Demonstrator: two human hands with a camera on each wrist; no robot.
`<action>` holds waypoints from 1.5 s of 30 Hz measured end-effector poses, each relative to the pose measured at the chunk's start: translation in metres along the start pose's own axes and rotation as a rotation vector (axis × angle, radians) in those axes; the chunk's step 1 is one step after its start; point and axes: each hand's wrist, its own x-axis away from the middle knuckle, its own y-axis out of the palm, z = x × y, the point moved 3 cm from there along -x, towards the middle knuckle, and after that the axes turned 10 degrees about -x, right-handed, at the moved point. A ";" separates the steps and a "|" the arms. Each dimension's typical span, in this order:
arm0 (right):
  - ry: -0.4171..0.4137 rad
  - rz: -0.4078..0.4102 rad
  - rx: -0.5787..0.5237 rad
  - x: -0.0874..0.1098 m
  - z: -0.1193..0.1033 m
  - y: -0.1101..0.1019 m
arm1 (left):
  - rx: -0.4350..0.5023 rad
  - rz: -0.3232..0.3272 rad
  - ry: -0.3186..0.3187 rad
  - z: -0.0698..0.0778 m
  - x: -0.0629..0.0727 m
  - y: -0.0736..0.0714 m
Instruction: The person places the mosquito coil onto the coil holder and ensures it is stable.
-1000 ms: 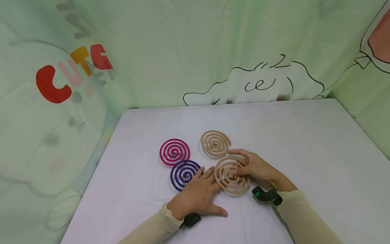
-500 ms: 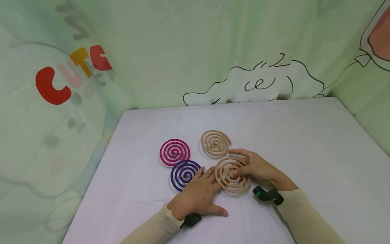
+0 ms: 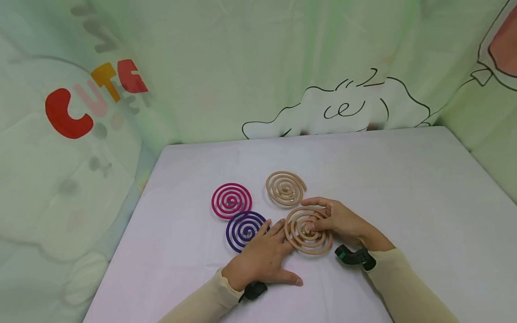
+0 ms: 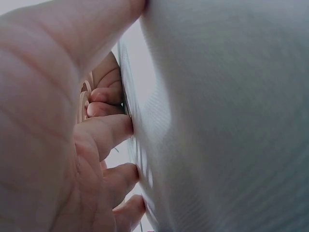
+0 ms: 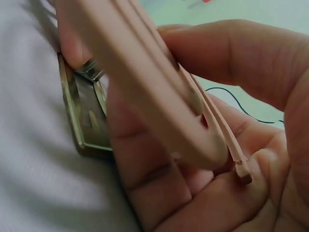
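Observation:
My right hand [image 3: 341,224] pinches a tan mosquito coil [image 3: 307,232] near its centre, thumb on top and fingers beneath. Close up in the right wrist view, the coil's rings hang over a gold metal stand [image 5: 87,108] with a raised tab, and a fingertip reaches it. On the white cloth my left hand [image 3: 264,258] lies palm down with fingers spread. Its index finger extends toward the held coil's left rim, while other fingers overlap the right edge of a purple mosquito coil [image 3: 247,232]. The left wrist view shows the fingertips [image 4: 128,169] at the cloth.
A magenta mosquito coil [image 3: 231,201] lies behind the purple one, their edges overlapping in this view. Farther back, another tan mosquito coil [image 3: 285,189] has metal showing through its rings. The white-covered table [image 3: 387,179] ends at a green printed curtain [image 3: 242,67].

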 end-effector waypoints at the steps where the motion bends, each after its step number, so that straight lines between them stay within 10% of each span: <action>1: 0.004 -0.002 -0.007 0.000 0.000 0.000 | 0.000 -0.003 0.000 0.000 0.000 0.000; 45: -0.029 0.012 0.016 -0.001 0.001 -0.001 | -0.021 0.024 0.002 0.000 0.000 0.000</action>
